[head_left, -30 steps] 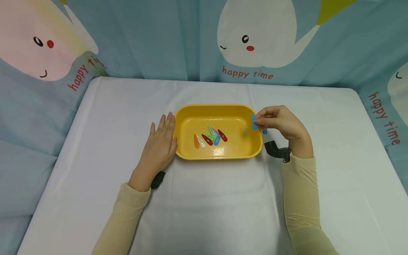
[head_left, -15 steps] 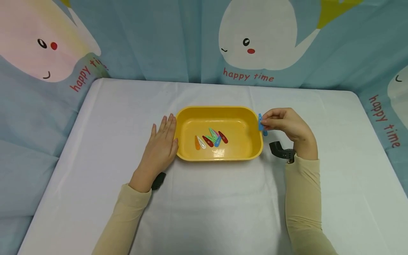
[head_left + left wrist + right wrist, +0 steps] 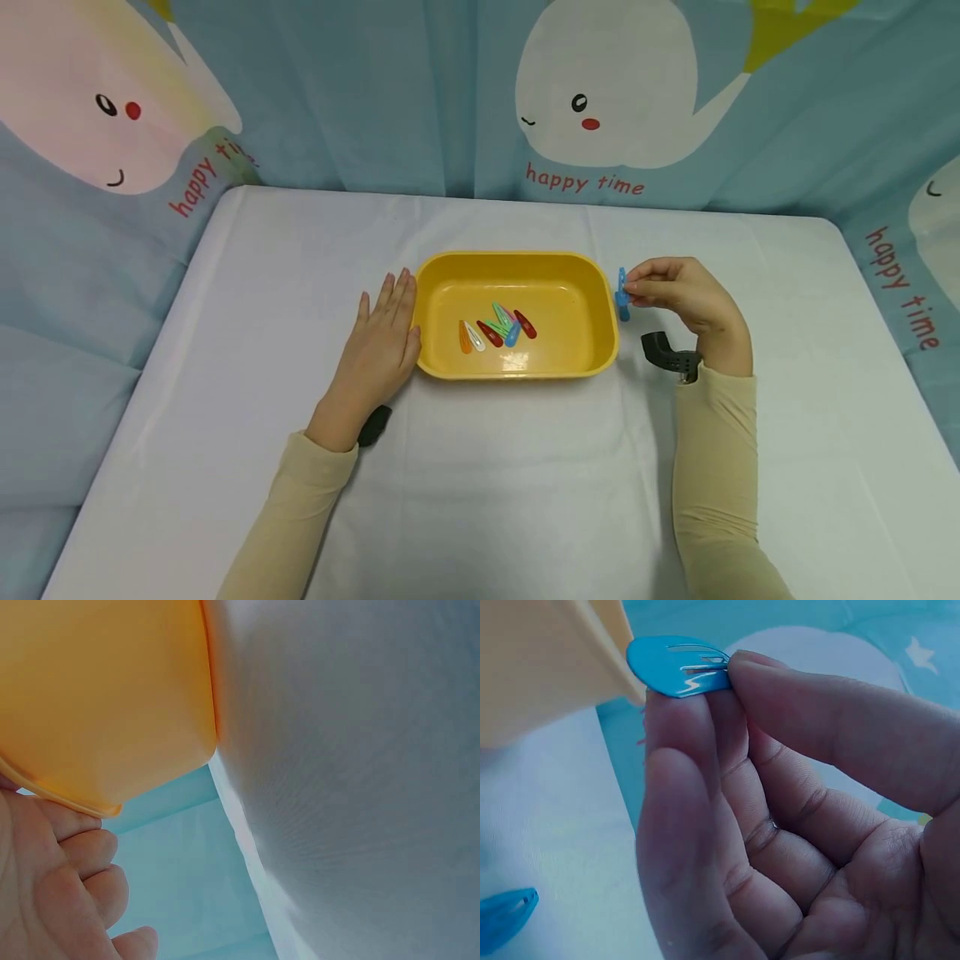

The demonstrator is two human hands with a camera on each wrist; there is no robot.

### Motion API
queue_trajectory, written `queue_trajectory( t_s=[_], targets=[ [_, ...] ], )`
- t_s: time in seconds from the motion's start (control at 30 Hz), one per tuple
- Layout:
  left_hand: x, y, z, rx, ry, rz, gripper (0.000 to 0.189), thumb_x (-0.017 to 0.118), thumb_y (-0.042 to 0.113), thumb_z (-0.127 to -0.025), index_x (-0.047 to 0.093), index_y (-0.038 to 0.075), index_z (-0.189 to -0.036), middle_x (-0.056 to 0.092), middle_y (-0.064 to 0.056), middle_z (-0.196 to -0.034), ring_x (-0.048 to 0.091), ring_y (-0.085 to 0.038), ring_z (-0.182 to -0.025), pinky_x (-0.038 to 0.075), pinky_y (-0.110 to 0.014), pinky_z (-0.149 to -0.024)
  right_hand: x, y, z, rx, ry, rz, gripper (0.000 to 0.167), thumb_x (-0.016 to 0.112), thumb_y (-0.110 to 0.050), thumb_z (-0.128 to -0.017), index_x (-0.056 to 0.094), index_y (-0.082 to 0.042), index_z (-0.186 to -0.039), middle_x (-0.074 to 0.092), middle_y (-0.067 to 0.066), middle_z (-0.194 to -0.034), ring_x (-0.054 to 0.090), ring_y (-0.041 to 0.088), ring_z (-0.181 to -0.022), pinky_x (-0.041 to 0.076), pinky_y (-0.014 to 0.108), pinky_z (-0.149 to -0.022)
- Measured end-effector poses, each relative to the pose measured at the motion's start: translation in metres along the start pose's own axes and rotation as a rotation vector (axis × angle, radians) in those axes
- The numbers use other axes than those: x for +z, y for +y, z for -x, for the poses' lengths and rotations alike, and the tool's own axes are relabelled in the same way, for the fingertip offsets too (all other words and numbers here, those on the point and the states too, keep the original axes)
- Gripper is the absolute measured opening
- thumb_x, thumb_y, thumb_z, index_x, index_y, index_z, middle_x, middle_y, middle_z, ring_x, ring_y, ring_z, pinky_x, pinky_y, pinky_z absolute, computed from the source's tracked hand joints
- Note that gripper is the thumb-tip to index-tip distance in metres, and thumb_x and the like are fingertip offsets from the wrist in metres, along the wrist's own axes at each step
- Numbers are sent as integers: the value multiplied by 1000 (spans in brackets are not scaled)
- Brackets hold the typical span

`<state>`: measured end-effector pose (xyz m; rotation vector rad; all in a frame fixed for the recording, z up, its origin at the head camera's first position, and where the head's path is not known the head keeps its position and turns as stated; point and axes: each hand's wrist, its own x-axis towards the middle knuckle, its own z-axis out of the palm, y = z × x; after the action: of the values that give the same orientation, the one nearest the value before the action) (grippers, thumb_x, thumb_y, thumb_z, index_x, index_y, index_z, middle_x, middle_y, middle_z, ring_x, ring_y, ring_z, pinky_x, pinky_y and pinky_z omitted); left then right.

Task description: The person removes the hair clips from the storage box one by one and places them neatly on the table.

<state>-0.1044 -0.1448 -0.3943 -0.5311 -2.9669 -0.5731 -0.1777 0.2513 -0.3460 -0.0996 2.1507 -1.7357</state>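
A blue snap hair clip is pinched between the thumb and fingertips of my right hand, just outside the right end of a yellow tray. The right wrist view shows the rounded end of this held clip clearly. Below it a second blue hair clip lies on the white cloth. Several hair clips in orange, white, dark red, green, pink and blue lie in the tray, some overlapping. My left hand touches the tray's left rim with its fingers straight.
White cloth covers the table around the tray. A blue curtain with whale prints hangs behind and at both sides. Black wrist camera mounts sit below each hand.
My right hand has moved right with the blue hair clip, from above the tray's right rim to outside it. The left hand stays at the tray.
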Motion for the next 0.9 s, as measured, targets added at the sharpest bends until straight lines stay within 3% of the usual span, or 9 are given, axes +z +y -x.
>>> queue_trajectory(
  t_s=[0.3, 0.9],
  targets=[
    [0, 0, 1, 1, -4, -8, 59, 33, 23, -100, 14, -2, -149, 12, -13, -156, 5, -27, -143, 4, -51, -113, -9, 9, -1, 44, 32, -7, 5, 64, -3, -88, 68, -4, -86, 68, 0, -79, 64, 14, -72, 53, 22, -71],
    [1, 1, 0, 3, 4, 2, 58, 35, 20, -99, 16, -3, -149, 14, -14, -155, 7, -28, -143, 5, -52, -112, -22, 32, -8, 168, 71, 42, 16, 59, -1, -90, 70, -10, -82, 67, -6, -77, 64, 6, -72, 53, 19, -70]
  ],
)
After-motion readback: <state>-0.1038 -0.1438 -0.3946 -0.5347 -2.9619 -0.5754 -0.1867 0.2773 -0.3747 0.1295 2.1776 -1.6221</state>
